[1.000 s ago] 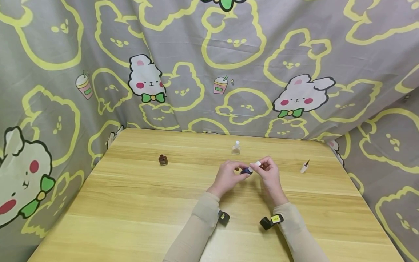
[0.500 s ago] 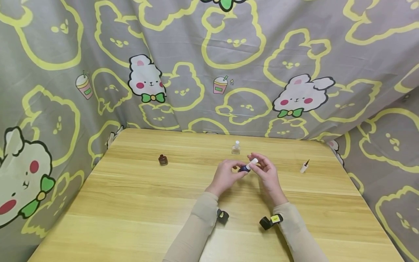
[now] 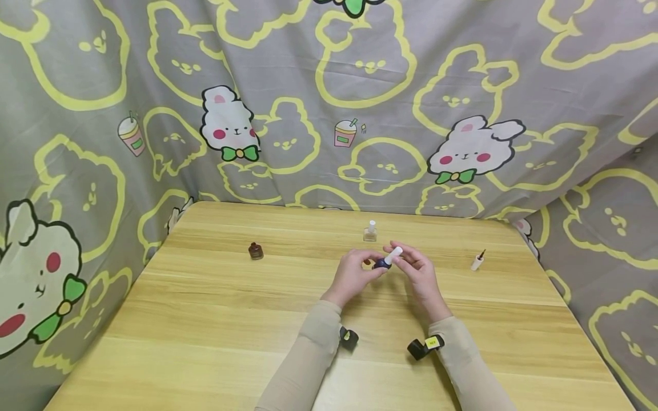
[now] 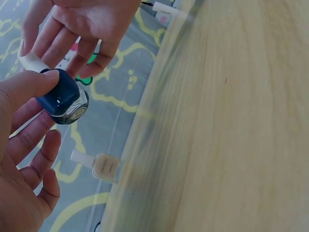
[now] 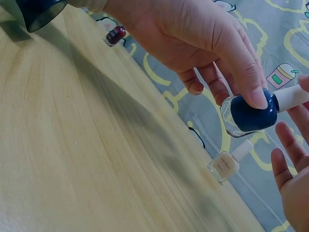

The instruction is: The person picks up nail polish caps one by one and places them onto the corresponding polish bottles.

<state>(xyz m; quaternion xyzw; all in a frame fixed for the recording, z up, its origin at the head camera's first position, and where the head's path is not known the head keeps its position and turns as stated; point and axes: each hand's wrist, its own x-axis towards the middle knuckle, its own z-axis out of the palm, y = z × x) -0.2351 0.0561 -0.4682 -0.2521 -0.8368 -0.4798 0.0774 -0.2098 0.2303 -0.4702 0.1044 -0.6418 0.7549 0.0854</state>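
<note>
My left hand (image 3: 354,274) holds a small nail polish bottle (image 5: 253,112), dark blue inside clear glass, between thumb and fingers. Its long white cap (image 3: 394,254) points up and to the right from the bottle's neck. At that cap is my right hand (image 3: 420,275), thumb and fingertips pinching it, the other fingers spread behind. Both hands are raised over the middle of the wooden table. In the left wrist view the blue bottle (image 4: 65,96) is tilted, its base towards the camera, with the left thumb pressed on its side.
A pale beige nail polish bottle (image 3: 369,234) with a white cap stands at the back. An uncapped dark red bottle (image 3: 255,252) stands to the left. On the right, a white cap (image 3: 477,262) stands with its dark brush upward. A patterned curtain (image 3: 288,114) surrounds the table (image 3: 205,331).
The blue bottle and its cap have shifted slightly left, and the cap now points more steeply upward. My right fingers have changed position around the cap. The other bottles stay put.
</note>
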